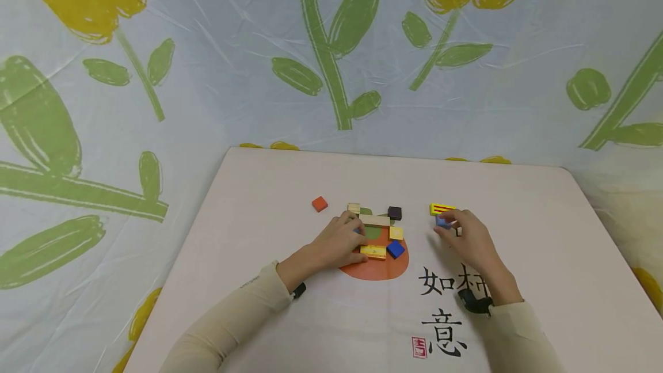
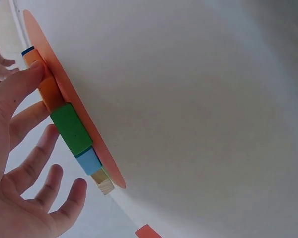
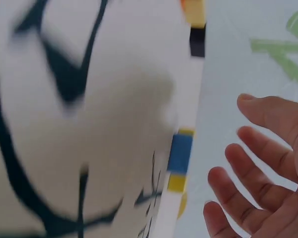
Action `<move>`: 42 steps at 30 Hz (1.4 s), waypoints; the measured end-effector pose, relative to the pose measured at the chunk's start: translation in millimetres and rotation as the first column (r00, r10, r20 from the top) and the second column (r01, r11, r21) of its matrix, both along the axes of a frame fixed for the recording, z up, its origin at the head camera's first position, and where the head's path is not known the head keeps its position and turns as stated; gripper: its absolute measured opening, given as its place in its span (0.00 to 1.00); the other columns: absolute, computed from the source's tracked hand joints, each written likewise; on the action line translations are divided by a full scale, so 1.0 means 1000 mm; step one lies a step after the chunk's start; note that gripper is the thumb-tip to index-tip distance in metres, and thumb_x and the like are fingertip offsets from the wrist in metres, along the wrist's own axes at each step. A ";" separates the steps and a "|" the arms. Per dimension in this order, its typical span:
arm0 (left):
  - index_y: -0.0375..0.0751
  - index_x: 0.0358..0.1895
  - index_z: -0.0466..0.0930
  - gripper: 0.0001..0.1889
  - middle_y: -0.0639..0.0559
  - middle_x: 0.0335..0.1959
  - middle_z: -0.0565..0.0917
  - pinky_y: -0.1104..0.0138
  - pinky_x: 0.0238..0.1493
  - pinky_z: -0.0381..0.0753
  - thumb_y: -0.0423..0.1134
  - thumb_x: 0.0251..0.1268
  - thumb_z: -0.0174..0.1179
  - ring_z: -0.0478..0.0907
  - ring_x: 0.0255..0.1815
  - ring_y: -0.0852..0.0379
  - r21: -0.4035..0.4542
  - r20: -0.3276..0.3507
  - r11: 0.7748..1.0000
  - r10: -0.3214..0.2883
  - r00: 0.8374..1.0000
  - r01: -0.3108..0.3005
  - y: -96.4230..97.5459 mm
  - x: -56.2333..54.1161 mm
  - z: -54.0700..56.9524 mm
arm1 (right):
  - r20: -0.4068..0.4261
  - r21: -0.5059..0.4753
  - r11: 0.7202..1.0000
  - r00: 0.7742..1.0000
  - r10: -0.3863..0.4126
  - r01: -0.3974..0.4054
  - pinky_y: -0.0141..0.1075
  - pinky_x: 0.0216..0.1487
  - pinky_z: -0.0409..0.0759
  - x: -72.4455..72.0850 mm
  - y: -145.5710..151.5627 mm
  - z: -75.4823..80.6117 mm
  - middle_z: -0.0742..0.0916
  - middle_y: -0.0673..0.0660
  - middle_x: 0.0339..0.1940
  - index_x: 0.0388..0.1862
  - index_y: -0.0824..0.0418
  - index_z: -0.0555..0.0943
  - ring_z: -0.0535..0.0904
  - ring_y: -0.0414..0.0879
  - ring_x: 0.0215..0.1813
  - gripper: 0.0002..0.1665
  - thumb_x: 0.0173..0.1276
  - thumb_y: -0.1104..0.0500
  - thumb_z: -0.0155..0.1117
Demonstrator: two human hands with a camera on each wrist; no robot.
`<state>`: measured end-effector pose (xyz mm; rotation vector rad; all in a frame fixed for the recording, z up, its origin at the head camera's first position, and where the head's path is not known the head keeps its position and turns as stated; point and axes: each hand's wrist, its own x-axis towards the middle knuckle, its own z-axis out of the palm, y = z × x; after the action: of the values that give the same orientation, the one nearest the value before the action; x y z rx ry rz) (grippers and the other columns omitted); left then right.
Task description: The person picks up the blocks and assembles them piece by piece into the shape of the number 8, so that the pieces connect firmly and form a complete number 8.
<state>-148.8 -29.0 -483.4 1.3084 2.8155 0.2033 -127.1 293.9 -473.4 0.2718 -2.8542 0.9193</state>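
Note:
My left hand is over the left side of a block arrangement on the printed orange shape. Its thumb and index finger pinch an orange block; the other fingers are spaced apart. Beside that block are a green block and a light blue block. A yellow block lies by the left thumb. My right hand is at a blue block, thumb and fingers parted around it. The right wrist view shows the fingers apart from the blue block. Behind it lies a yellow block with red stripes.
A red-orange block lies alone at the back left. Around the arrangement are a black block, a long pale wooden block, a small yellow block and a dark blue block. A flowered cloth hangs behind the table.

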 end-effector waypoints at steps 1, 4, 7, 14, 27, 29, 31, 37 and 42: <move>0.54 0.54 0.88 0.22 0.56 0.53 0.78 0.57 0.56 0.72 0.61 0.65 0.64 0.63 0.64 0.48 -0.002 0.000 1.000 0.001 1.000 -0.001 0.000 0.000 0.000 | 0.002 0.004 1.000 1.000 0.003 -0.003 0.51 0.40 0.77 -0.002 0.004 0.000 0.82 0.65 0.45 0.52 0.68 0.80 0.80 0.63 0.46 0.19 0.68 0.59 0.70; 0.55 0.54 0.88 0.22 0.56 0.53 0.78 0.57 0.56 0.72 0.62 0.64 0.64 0.63 0.64 0.48 -0.009 -0.003 1.000 0.003 1.000 -0.003 0.001 0.000 0.000 | 0.030 0.012 1.000 0.999 0.011 -0.011 0.53 0.41 0.78 -0.008 0.013 -0.002 0.81 0.67 0.47 0.55 0.69 0.78 0.79 0.64 0.49 0.21 0.69 0.59 0.70; 0.55 0.54 0.88 0.22 0.56 0.54 0.78 0.57 0.56 0.72 0.61 0.64 0.64 0.63 0.64 0.48 -0.011 -0.001 1.000 0.006 1.000 -0.006 0.001 0.000 0.000 | 0.086 0.018 1.000 0.996 -0.001 0.000 0.54 0.42 0.78 -0.013 0.020 -0.005 0.80 0.68 0.49 0.58 0.70 0.77 0.77 0.65 0.51 0.24 0.69 0.58 0.69; 0.55 0.56 0.87 0.22 0.57 0.54 0.79 0.57 0.56 0.71 0.61 0.65 0.63 0.62 0.65 0.49 -0.021 0.007 1.000 0.005 1.000 -0.004 0.000 0.001 0.000 | 0.202 0.059 0.998 0.979 -0.042 0.031 0.54 0.43 0.79 -0.019 0.026 -0.010 0.79 0.68 0.51 0.61 0.70 0.75 0.76 0.65 0.52 0.27 0.69 0.57 0.69; 0.55 0.55 0.87 0.22 0.57 0.52 0.80 0.58 0.56 0.71 0.62 0.65 0.63 0.63 0.65 0.49 -0.021 -0.001 1.000 0.001 1.000 -0.001 0.000 0.001 -0.001 | 0.199 0.058 0.998 0.980 -0.030 0.019 0.52 0.42 0.78 -0.021 0.029 -0.013 0.80 0.68 0.49 0.58 0.70 0.75 0.76 0.62 0.49 0.24 0.68 0.60 0.69; 0.55 0.55 0.88 0.22 0.57 0.52 0.80 0.58 0.55 0.72 0.62 0.65 0.63 0.63 0.65 0.49 -0.020 -0.007 1.000 -0.002 1.000 0.002 0.000 0.001 -0.001 | 0.202 0.065 0.998 0.979 -0.032 0.020 0.52 0.42 0.78 -0.021 0.029 -0.013 0.80 0.68 0.49 0.58 0.70 0.75 0.76 0.62 0.49 0.23 0.68 0.60 0.69; 0.55 0.55 0.88 0.22 0.57 0.52 0.80 0.58 0.55 0.72 0.62 0.65 0.63 0.64 0.65 0.49 -0.022 -0.016 1.000 -0.006 1.000 0.006 0.000 0.001 -0.001 | 0.205 0.069 0.997 0.978 -0.032 0.019 0.52 0.42 0.78 -0.021 0.029 -0.013 0.80 0.68 0.49 0.57 0.70 0.75 0.76 0.62 0.48 0.23 0.68 0.60 0.69; 0.56 0.54 0.88 0.22 0.58 0.51 0.80 0.57 0.55 0.73 0.62 0.65 0.63 0.65 0.64 0.48 -0.026 -0.039 1.000 -0.018 0.999 0.017 0.000 0.000 -0.001 | 0.221 0.070 0.997 0.975 -0.033 0.018 0.53 0.43 0.78 -0.022 0.029 -0.013 0.80 0.69 0.49 0.56 0.71 0.75 0.76 0.64 0.49 0.23 0.68 0.59 0.69; 0.55 0.54 0.88 0.22 0.57 0.51 0.81 0.57 0.55 0.73 0.61 0.65 0.64 0.65 0.64 0.48 -0.023 -0.041 0.999 -0.024 0.999 0.023 0.001 0.000 -0.002 | 0.234 0.070 0.998 0.972 -0.024 0.008 0.55 0.45 0.79 -0.022 0.030 -0.012 0.80 0.69 0.50 0.55 0.72 0.76 0.77 0.65 0.50 0.24 0.67 0.57 0.70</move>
<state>-149.2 -28.5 -485.6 1.3565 2.8262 0.1452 -148.7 323.5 -485.7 0.1559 -3.1026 0.9079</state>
